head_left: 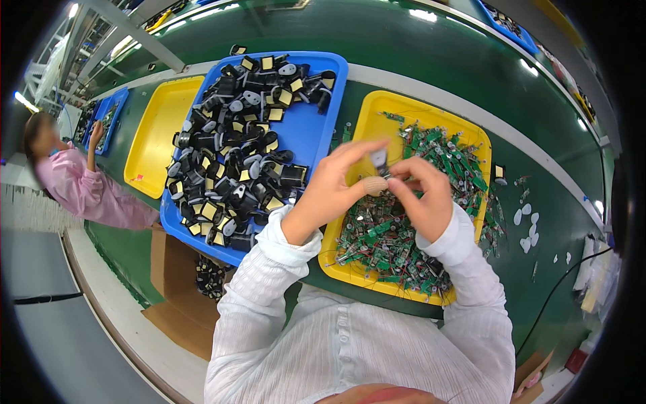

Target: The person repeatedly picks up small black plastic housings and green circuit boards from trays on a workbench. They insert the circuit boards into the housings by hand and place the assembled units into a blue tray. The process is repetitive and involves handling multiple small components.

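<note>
Above a yellow tray (377, 131), a small black casing with a light grey end piece (379, 159) sits between my two hands. My left hand (334, 183) curls round it from the left, thumb below and fingers above, the fingertips blurred. From the right, my right hand (426, 199) pinches at its lower end; what exactly is between those fingertips is too small to make out. Green circuit boards (464, 161) with thin wires are heaped in the tray under my hands. On the left, a blue tray (306, 131) carries many black casings (252, 101) with cream-coloured pads and grey end pieces.
Another yellow tray (151, 131) lies farther left. Loose boards and white oval pieces (526, 225) lie on the green table to the right, near a black cable (562, 279). A cardboard box (178, 296) stands below at left. A person in pink (84, 185) works at far left.
</note>
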### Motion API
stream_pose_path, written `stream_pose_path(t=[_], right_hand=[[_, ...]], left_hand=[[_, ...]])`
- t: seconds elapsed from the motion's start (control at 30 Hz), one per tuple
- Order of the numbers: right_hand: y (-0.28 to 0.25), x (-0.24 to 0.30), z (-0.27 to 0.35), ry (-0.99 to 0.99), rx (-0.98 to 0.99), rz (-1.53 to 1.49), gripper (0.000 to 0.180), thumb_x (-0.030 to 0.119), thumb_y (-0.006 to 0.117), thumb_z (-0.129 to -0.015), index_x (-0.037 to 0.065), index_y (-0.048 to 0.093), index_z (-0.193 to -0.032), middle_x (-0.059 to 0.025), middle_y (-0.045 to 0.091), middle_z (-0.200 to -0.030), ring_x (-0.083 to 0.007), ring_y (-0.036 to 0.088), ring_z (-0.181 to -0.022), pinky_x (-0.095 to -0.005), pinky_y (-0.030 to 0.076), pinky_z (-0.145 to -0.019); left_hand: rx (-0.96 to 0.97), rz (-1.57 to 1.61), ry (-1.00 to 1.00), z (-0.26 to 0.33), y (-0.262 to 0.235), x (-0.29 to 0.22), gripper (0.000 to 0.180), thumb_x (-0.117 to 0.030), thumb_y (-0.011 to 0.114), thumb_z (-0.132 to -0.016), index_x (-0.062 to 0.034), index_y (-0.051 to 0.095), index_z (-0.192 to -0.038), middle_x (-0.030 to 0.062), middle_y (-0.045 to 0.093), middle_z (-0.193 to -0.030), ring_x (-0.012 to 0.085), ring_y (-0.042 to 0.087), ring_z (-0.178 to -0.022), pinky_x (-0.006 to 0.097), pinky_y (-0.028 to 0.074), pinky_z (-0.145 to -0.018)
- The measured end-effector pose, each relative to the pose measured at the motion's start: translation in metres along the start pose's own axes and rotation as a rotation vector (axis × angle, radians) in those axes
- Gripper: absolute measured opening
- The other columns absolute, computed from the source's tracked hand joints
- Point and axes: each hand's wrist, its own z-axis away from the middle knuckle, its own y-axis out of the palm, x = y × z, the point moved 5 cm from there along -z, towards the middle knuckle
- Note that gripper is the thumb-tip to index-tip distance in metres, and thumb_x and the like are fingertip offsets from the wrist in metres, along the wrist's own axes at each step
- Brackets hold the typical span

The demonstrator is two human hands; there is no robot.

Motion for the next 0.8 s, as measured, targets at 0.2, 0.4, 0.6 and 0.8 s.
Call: stream_pose_path(t=[0.2,0.4,0.6,0.8], right_hand=[[-0.043,-0.015,-0.062,-0.02,-0.058,0.415,0.01,0.006,0.06,-0.073,0.002,0.059,-0.081,-0.0112,0.061,-0.074,-0.0227,0.06,-0.068,-0.0317,0.048,-0.061],[-0.07,-0.121,-0.16,0.141,-0.069,0.966,0.011,0.016,0.057,-0.077,0.01,0.062,-0.085,-0.0098,0.063,-0.086,-0.0289,0.059,-0.083,-0.0375,0.047,-0.074],[-0.097,-0.174,-0.18,0.324,-0.045,1.011,0.013,0.019,0.061,-0.077,0.012,0.062,-0.088,-0.01,0.062,-0.09,-0.0281,0.059,-0.087,-0.037,0.046,-0.078],[-0.09,-0.122,-0.172,0.235,0.051,1.022,0.024,0.02,0.063,-0.076,0.008,0.06,-0.096,-0.0115,0.061,-0.096,-0.0273,0.056,-0.094,-0.0356,0.044,-0.083]], left_hand=[[-0.443,-1.152,-0.095,-0.003,-0.061,0.026,0.048,-0.034,0.056,-0.082,-0.0115,0.048,-0.123,0.0172,0.039,-0.13,0.0407,0.026,-0.123,0.05,0.025,-0.099],[-0.597,-1.336,-0.223,-0.009,-0.105,0.057,0.044,-0.04,0.054,-0.082,-0.0156,0.054,-0.118,0.0137,0.044,-0.124,0.0373,0.028,-0.122,0.055,0.022,-0.097],[-0.674,-1.342,-0.253,-0.008,-0.115,0.07,0.044,-0.04,0.056,-0.079,-0.012,0.056,-0.114,0.0109,0.048,-0.116,0.0345,0.033,-0.117,0.056,0.024,-0.093],[-0.678,-1.442,-0.212,-0.006,-0.117,0.067,0.041,-0.034,0.061,-0.076,-0.0126,0.058,-0.11,0.0081,0.052,-0.11,0.0331,0.038,-0.113,0.055,0.03,-0.089]])
